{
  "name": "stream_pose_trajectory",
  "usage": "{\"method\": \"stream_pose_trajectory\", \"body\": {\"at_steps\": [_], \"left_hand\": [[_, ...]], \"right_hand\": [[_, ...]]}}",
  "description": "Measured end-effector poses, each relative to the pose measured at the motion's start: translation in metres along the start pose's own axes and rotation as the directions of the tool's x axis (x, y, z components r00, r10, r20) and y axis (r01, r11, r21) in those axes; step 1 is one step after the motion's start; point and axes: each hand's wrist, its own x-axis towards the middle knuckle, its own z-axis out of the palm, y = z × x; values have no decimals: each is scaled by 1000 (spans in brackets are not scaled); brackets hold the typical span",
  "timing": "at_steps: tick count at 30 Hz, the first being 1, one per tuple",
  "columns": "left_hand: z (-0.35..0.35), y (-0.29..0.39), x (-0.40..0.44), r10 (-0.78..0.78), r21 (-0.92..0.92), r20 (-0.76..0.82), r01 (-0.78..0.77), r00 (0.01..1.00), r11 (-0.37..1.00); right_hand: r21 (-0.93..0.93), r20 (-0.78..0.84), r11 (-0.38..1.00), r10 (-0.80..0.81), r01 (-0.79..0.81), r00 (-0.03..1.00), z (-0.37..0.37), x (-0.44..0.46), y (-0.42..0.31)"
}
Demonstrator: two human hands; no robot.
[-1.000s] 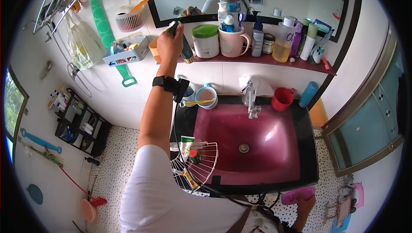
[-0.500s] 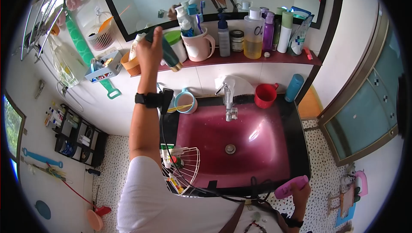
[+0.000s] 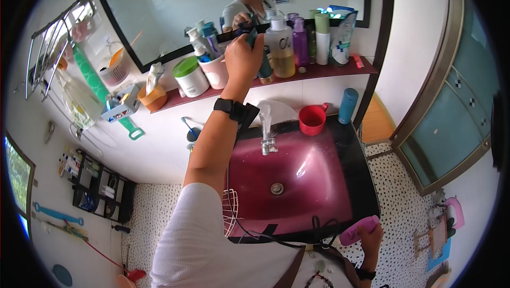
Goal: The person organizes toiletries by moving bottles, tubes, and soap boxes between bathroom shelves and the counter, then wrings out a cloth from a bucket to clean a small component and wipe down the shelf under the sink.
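Note:
My left hand point(image 3: 243, 59) reaches up to the shelf under the mirror. It is closed round a dark green tube point(image 3: 264, 67) whose gold cap points down, close to the shelf board; the fingers hide part of the tube. Just left of this hand stands a pink mug point(image 3: 213, 71) holding pump bottles. A clear bottle of yellow liquid point(image 3: 281, 54) is just to its right. Low at the sink's right front corner, my right hand point(image 3: 371, 239) grips a pink-purple bottle point(image 3: 357, 230), which lies tilted near the counter edge.
The dark red shelf point(image 3: 319, 72) also carries a green-lidded white jar point(image 3: 190, 78) and a purple pump bottle point(image 3: 300, 44). Below are a pink sink point(image 3: 319, 198), a tap point(image 3: 267, 134), a red mug point(image 3: 312, 120) and a blue bottle point(image 3: 348, 106). A cable point(image 3: 265, 236) crosses the front.
My left hand has carried the green tube rightward along the shelf, from left of the pink mug to its right. My right hand still holds the pink-purple bottle. The view has shifted slightly.

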Motion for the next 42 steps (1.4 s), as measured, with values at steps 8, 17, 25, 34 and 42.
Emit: {"method": "stream_pose_trajectory", "body": {"at_steps": [8,17,25,34,42], "left_hand": [[23,3,-3,5,106,47,-10,999,994],[-10,52,12,54,-61,30,-52,998,997],[60,94,21,155,-77,96,-148,983,986],[106,95,7,29,70,189,-43,982,997],[110,87,5,174,76,45,-177,984,981]], "right_hand": [[61,-85,996,63,-58,994,-19,-14,31],[6,-116,999,-35,35,993,-18,-16,13],[-9,-148,1000,14,-16,989,-17,-18,11],[-52,-221,994,85,-99,972,-35,-58,33],[-64,-257,989,115,-136,959,-34,-71,32]]}}
